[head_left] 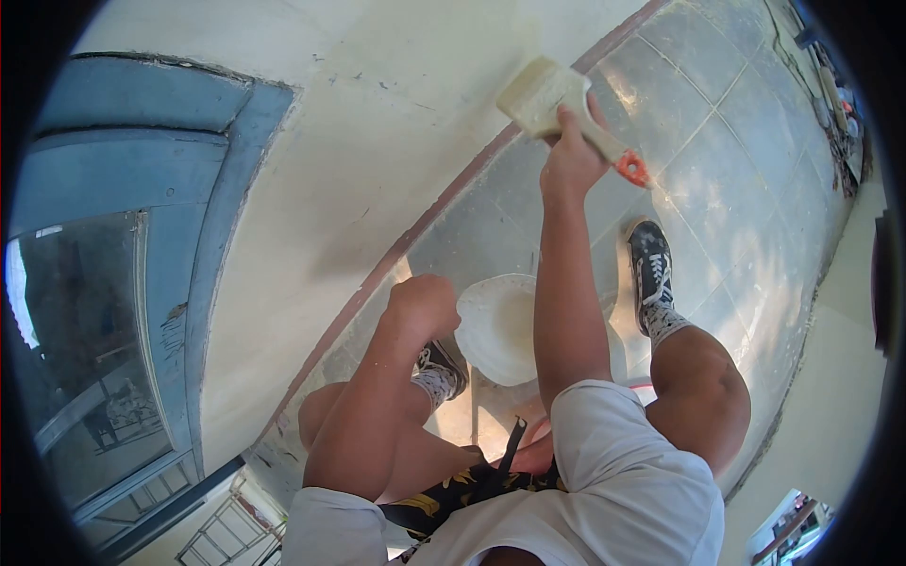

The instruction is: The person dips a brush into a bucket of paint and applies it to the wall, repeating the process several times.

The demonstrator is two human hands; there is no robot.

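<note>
My right hand (576,160) grips a wide paintbrush (543,97) by its handle, with my arm stretched far forward. Cream paint coats the brush head, which overlaps the lower part of the wall (396,123) in this view. A red end with a hole (632,168) finishes the handle. My left hand (425,307) is closed in a fist just left of a white bucket (483,366) of pale paint. Its fingers curl out of sight, and I cannot tell what is in them. The bucket stands on the floor between my feet.
A reddish-brown strip (415,231) runs along the wall's foot, beside the grey tiled floor (698,123). To the left is a blue frame (170,170) with a glass pane (90,321). Clutter (840,113) lies along the far right edge. My black shoe (651,264) rests on the tiles.
</note>
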